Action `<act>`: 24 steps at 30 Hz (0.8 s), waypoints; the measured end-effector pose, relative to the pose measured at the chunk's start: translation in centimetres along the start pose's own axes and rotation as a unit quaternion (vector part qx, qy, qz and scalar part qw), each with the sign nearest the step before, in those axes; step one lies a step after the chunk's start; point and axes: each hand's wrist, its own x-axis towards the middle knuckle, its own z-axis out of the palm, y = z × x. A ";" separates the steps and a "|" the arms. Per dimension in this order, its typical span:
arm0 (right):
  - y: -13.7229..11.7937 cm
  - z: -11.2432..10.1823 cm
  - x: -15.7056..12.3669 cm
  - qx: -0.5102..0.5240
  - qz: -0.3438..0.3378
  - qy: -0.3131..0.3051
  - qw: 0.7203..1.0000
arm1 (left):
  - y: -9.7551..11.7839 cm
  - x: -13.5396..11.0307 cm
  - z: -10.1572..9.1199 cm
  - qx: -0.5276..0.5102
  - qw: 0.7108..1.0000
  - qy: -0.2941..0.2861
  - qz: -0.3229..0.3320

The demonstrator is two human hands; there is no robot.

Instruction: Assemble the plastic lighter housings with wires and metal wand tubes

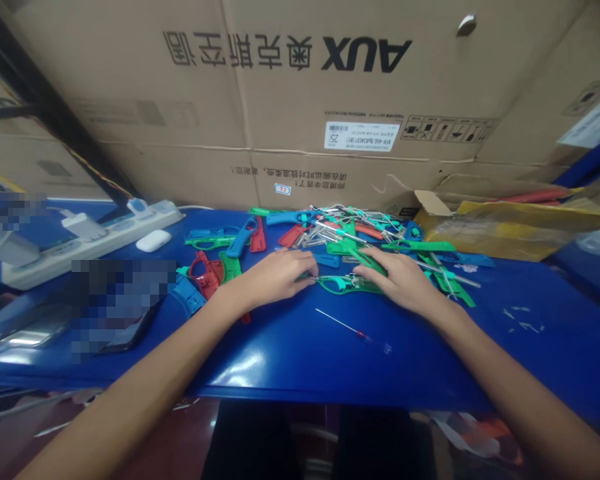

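A green pistol-shaped plastic casing [337,287] with a pale green trigger lies low over the blue table, between my hands. My left hand [280,273] has its fingertips closed at the casing's thin left end, where a slim rod seems to run. At the other end, my right hand [405,279] grips the thicker part, its fingers curled round green plastic. Small metal pieces show inside the casing. Nearer me lies a thin screwdriver [361,335] with a red collar and a clear handle.
Behind my hands spreads a pile of coloured casings and metal rods [325,233]. A power strip [105,240], a white earbud case [153,241] and a dark, blurred-out device stand left. An open carton [500,230] sits at back right, before large cardboard boxes [280,120].
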 end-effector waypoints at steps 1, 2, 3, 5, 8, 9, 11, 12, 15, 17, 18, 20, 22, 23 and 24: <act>0.1 0.1 0.0 -0.012 -0.007 -0.002 1.000 | 0.0 0.0 0.0 -0.004 1.000 -0.002 -0.001; 0.2 0.2 0.0 -0.028 -0.010 -0.003 1.000 | 0.0 0.0 -0.1 -0.009 1.000 -0.004 -0.002; 0.3 0.3 0.0 -0.043 -0.011 -0.004 0.999 | 0.0 0.0 -0.1 -0.014 1.000 -0.007 -0.003; 0.6 0.3 -0.1 -0.064 -0.008 -0.002 0.998 | 0.1 0.0 -0.2 -0.022 1.000 -0.010 -0.006; 0.8 0.2 -0.2 -0.061 -0.020 0.024 0.998 | 0.1 0.0 -0.3 -0.029 0.999 -0.015 -0.010; 0.7 0.1 -0.2 -0.050 -0.035 0.032 0.998 | 0.2 0.0 -0.4 -0.030 0.999 -0.016 -0.010; 0.4 0.1 -0.3 -0.017 -0.070 0.032 0.997 | 0.2 0.0 -0.4 -0.033 0.999 -0.017 -0.008; 0.1 0.1 -0.4 0.002 -0.084 0.026 0.996 | 0.1 0.0 -0.5 -0.034 0.999 -0.017 -0.007; -0.8 0.4 -0.6 0.057 -0.106 0.004 0.993 | 0.1 0.0 -0.4 -0.028 0.999 -0.013 -0.008; -1.3 0.6 -0.7 0.080 -0.111 -0.008 0.990 | 0.0 0.0 -0.3 -0.024 1.000 -0.012 -0.010; -1.5 0.8 -0.7 0.084 -0.111 -0.015 0.990 | 0.0 0.0 -0.2 -0.022 1.000 -0.012 -0.010; -1.8 0.9 -0.7 0.080 -0.105 -0.031 0.991 | -0.1 0.0 -0.2 -0.024 1.000 -0.013 -0.011; -1.8 1.0 -0.7 0.074 -0.099 -0.045 0.991 | -0.1 0.0 -0.2 -0.025 1.000 -0.013 -0.011; -1.8 1.1 -0.6 0.074 -0.096 -0.050 0.991 | -0.1 0.0 -0.1 -0.025 1.000 -0.013 -0.011; -1.8 1.1 -0.6 0.078 -0.093 -0.053 0.991 | -0.1 0.0 -0.1 -0.024 1.000 -0.012 -0.011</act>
